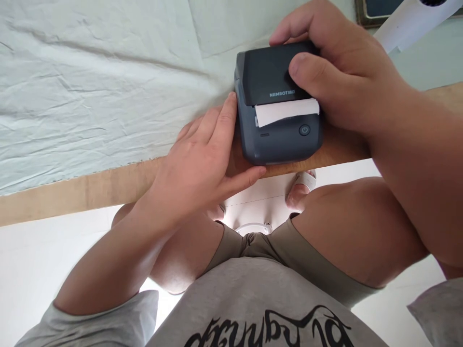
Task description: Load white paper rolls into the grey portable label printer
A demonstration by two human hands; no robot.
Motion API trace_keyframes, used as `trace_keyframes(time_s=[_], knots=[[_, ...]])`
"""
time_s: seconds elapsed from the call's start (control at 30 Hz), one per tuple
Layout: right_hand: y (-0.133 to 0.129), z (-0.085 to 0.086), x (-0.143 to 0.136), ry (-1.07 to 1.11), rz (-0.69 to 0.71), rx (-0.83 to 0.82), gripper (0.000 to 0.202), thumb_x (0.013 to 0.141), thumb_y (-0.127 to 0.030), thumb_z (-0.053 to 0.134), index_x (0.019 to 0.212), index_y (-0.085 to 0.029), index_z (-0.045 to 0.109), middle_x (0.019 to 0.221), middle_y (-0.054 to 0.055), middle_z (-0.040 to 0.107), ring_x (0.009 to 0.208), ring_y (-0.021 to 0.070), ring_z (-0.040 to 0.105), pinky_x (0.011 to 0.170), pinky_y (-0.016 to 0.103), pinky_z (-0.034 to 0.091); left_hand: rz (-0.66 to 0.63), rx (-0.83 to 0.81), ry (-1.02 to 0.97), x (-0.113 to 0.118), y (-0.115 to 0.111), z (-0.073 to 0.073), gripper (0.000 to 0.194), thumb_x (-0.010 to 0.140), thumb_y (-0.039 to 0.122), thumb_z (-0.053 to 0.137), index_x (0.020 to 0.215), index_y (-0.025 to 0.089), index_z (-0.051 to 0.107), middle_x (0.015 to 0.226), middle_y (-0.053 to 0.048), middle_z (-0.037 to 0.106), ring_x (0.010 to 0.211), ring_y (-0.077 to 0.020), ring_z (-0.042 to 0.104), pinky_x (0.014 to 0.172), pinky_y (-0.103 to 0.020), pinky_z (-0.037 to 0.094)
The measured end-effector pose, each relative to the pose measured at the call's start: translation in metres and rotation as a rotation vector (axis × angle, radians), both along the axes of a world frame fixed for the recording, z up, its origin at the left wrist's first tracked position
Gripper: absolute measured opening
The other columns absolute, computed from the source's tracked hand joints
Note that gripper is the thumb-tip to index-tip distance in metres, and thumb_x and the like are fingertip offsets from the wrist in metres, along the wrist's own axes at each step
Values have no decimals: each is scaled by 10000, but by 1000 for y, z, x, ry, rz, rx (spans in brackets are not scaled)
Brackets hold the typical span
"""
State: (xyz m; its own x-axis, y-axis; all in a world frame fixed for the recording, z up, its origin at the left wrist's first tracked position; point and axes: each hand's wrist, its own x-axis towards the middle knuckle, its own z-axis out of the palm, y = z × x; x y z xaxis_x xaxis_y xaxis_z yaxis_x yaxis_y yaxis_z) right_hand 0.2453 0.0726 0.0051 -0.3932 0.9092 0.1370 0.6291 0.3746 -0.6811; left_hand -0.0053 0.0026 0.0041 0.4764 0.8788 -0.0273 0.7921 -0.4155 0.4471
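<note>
A dark grey label printer (280,137) marked NIIMBOT sits at the table's near edge. A white strip of label paper (285,112) sticks out of the slot below its black lid (267,72). My right hand (343,67) grips the printer's right side, its thumb on the lid and its fingers bent over the far edge; some fingertips are hidden. Flat along the left side lies my left hand (206,149), fingers stretched out and touching the casing. Its thumb reaches apart from them, by the printer's near bottom edge. A power button (304,130) shows on the front.
A wrinkled pale green cloth (101,86) covers the table, leaving a wooden edge (79,190) bare. At the upper right are a white paper roll (415,24) and part of a dark framed object (379,9). My legs are below the edge.
</note>
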Motion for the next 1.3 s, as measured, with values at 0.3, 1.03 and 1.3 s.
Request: trace_keyframes(time_s=[0.3, 1.03, 1.3], knots=[[0, 0, 1, -1, -10, -9, 625, 943, -575, 410, 1449, -301, 656, 1402, -89, 687, 1277, 134, 644, 1221, 406, 566, -7, 17, -20, -3, 0, -4, 905, 970, 557, 770, 1728, 212, 417, 1684, -187, 604, 1577, -468, 588, 1326, -591, 488], [-11, 1, 1, -133, -200, 24, 551, 1081, -638, 339, 1359, -294, 667, 1088, 14, 650, 1009, 155, 614, 1040, 419, 558, 9, 4, 19, 1, 0, -7, 974, 978, 675, 769, 1742, 184, 416, 1737, -221, 537, 1620, -470, 527, 1371, -606, 414], [-10, -5, 4, -180, -151, 42, 647, 1075, -689, 252, 1420, -274, 609, 909, 28, 560, 836, 145, 548, 885, 386, 478, 71, 32, 8, 1, 1, -9, 1034, 927, 710, 855, 1747, 237, 440, 1754, -178, 524, 1638, -475, 515, 1352, -611, 462]])
